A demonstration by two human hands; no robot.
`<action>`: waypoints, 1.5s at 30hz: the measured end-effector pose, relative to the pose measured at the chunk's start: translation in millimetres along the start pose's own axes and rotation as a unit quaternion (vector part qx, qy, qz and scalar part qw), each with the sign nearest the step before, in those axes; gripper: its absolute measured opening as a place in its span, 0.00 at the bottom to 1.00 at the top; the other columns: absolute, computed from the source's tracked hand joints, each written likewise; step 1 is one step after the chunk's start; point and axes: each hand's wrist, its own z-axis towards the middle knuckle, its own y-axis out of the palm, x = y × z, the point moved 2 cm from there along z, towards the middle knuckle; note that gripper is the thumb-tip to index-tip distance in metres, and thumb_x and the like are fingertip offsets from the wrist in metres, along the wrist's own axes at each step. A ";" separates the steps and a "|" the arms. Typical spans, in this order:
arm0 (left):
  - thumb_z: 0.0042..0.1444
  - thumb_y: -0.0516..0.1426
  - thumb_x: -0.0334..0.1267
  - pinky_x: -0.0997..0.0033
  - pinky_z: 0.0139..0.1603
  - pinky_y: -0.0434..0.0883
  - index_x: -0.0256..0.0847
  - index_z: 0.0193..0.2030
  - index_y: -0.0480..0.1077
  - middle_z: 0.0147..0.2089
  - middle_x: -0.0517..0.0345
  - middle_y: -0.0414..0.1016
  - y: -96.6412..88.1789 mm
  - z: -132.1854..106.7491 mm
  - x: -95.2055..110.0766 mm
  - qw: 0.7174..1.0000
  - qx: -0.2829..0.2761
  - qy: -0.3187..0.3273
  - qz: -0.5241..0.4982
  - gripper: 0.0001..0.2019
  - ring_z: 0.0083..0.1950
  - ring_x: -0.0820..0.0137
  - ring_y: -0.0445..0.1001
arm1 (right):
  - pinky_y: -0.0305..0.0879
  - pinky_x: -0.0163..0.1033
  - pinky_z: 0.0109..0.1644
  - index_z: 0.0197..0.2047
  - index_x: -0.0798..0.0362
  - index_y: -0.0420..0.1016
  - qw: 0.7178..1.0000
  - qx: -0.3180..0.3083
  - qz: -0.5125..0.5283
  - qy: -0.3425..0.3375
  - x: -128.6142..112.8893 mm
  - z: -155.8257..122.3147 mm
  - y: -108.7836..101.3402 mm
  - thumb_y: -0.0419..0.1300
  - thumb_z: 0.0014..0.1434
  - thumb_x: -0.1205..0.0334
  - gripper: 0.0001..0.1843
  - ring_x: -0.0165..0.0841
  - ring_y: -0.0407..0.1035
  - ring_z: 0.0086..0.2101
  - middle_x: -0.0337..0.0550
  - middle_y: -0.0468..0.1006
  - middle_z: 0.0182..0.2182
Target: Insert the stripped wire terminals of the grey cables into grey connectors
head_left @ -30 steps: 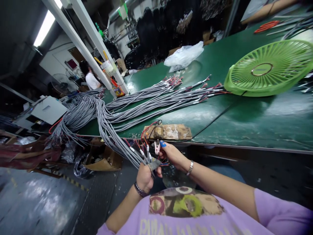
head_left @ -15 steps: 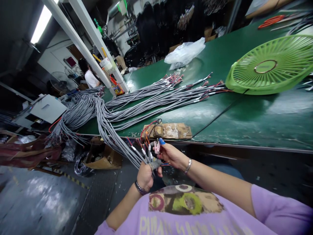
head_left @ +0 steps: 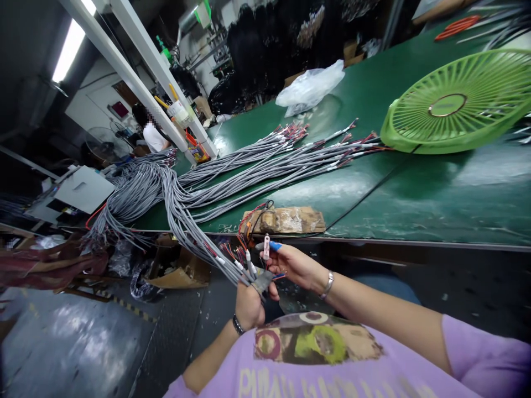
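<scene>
My left hand is closed around a bundle of grey cables below the table's front edge. Grey wrapping covers part of its finger. Stripped ends with thin coloured wires and white sleeves fan out above this hand. My right hand, blue wrapping on its thumb, pinches a small pale pink clip-like piece just right of those ends. Its exact kind is unclear. A short blue and red wire end sticks out between the two hands.
On the green table lie more grey cables, a wooden block with wires, a plastic bag and a green fan. White posts rise at the left. A cardboard box sits below; another person is farther back.
My right hand has shifted slightly right and down, and the pink piece has turned, now looking narrow and upright. The cable ends in my left hand have spread a little leftward.
</scene>
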 end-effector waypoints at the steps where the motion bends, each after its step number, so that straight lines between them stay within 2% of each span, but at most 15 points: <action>1: 0.45 0.61 0.49 0.76 0.19 0.62 0.37 0.19 0.66 0.14 0.61 0.67 2.0 1.0 0.7 1.000 0.004 0.004 0.005 0.17 0.16 0.76 0.63 | 0.61 0.31 0.27 0.33 0.55 0.73 1.000 0.003 0.000 -0.003 -0.6 -0.1 1.0 0.59 0.56 0.56 0.10 0.27 0.65 0.26 0.42 0.74 0.28; 5: 0.46 0.60 0.49 0.76 0.21 0.63 0.36 0.17 0.66 0.14 0.60 0.67 7.7 3.3 1.8 1.000 0.008 0.014 0.012 0.18 0.17 0.76 0.64 | 0.59 0.30 0.24 0.31 0.55 0.72 1.000 0.026 -0.004 -0.006 -3.3 1.1 5.9 0.62 0.53 0.51 0.15 0.26 0.63 0.23 0.40 0.73 0.25; 9: 0.47 0.60 0.46 0.76 0.21 0.63 0.35 0.17 0.67 0.15 0.60 0.67 7.0 4.1 0.0 1.000 0.005 0.016 0.004 0.17 0.17 0.76 0.65 | 0.53 0.28 0.21 0.27 0.56 0.70 0.999 0.047 -0.007 -0.010 -5.8 4.3 8.5 0.64 0.50 0.52 0.15 0.23 0.60 0.20 0.36 0.69 0.20; 13: 0.47 0.60 0.46 0.76 0.20 0.63 0.35 0.18 0.69 0.15 0.60 0.68 2.4 5.5 -3.6 1.000 0.017 0.007 -0.002 0.16 0.18 0.76 0.65 | 0.58 0.29 0.23 0.30 0.56 0.73 0.999 0.034 0.037 0.011 -5.6 5.2 7.4 0.61 0.54 0.55 0.12 0.25 0.64 0.24 0.40 0.73 0.25; 17: 0.47 0.60 0.45 0.77 0.21 0.64 0.35 0.17 0.68 0.15 0.60 0.68 0.6 6.3 -5.9 1.000 0.003 0.000 -0.002 0.17 0.17 0.76 0.65 | 0.62 0.30 0.26 0.31 0.55 0.75 0.998 0.049 0.041 0.026 -3.0 6.3 3.9 0.57 0.58 0.58 0.11 0.27 0.66 0.26 0.42 0.75 0.27; 24: 0.47 0.60 0.46 0.76 0.19 0.63 0.35 0.18 0.67 0.14 0.60 0.67 0.9 5.9 -7.3 1.000 0.004 -0.012 0.006 0.17 0.15 0.76 0.64 | 0.64 0.30 0.29 0.35 0.55 0.75 0.998 0.044 0.044 0.002 -0.3 9.2 2.0 0.56 0.59 0.61 0.08 0.26 0.68 0.28 0.43 0.78 0.32; 29: 0.47 0.61 0.46 0.76 0.19 0.64 0.35 0.18 0.67 0.14 0.60 0.67 0.1 5.6 -7.1 1.000 -0.003 -0.010 0.001 0.16 0.15 0.76 0.64 | 0.65 0.29 0.29 0.36 0.54 0.75 0.999 0.030 0.036 0.009 1.1 7.0 1.0 0.55 0.60 0.56 0.12 0.26 0.68 0.28 0.43 0.77 0.32; 33: 0.46 0.61 0.45 0.77 0.19 0.63 0.36 0.20 0.68 0.14 0.61 0.68 -1.4 0.7 -5.5 1.000 -0.002 -0.008 -0.014 0.15 0.15 0.76 0.64 | 0.64 0.30 0.27 0.34 0.56 0.74 0.999 0.004 0.036 0.039 2.0 5.0 -1.0 0.51 0.61 0.48 0.20 0.27 0.68 0.27 0.44 0.77 0.30; 36: 0.45 0.62 0.44 0.77 0.19 0.63 0.36 0.19 0.68 0.14 0.61 0.68 -3.0 -4.3 -5.3 1.000 -0.010 -0.003 -0.014 0.14 0.16 0.76 0.65 | 0.64 0.30 0.26 0.33 0.56 0.73 0.997 0.001 0.039 0.062 0.8 2.6 -1.5 0.49 0.61 0.45 0.23 0.27 0.67 0.25 0.44 0.76 0.29; 39: 0.44 0.62 0.44 0.76 0.20 0.64 0.36 0.19 0.69 0.14 0.60 0.69 -4.0 -6.7 -5.1 1.000 -0.004 0.011 -0.011 0.14 0.16 0.75 0.65 | 0.64 0.30 0.26 0.32 0.56 0.72 0.998 0.011 0.031 0.059 -2.2 0.2 0.5 0.49 0.62 0.49 0.21 0.26 0.67 0.24 0.44 0.75 0.27; 43: 0.45 0.62 0.43 0.76 0.20 0.64 0.35 0.18 0.70 0.15 0.59 0.69 -1.1 -4.7 -4.0 0.999 0.008 0.031 -0.006 0.14 0.17 0.75 0.66 | 0.62 0.27 0.24 0.32 0.57 0.73 1.000 0.016 0.002 0.011 -6.7 -2.3 4.7 0.56 0.59 0.60 0.10 0.24 0.66 0.23 0.41 0.74 0.26; 45: 0.46 0.61 0.43 0.76 0.20 0.64 0.35 0.17 0.70 0.15 0.59 0.69 1.6 -3.1 -3.8 0.999 0.015 0.036 -0.005 0.15 0.17 0.75 0.66 | 0.62 0.27 0.24 0.33 0.57 0.73 1.000 0.014 -0.005 0.003 -7.3 -2.7 5.6 0.57 0.58 0.61 0.08 0.24 0.66 0.23 0.41 0.74 0.25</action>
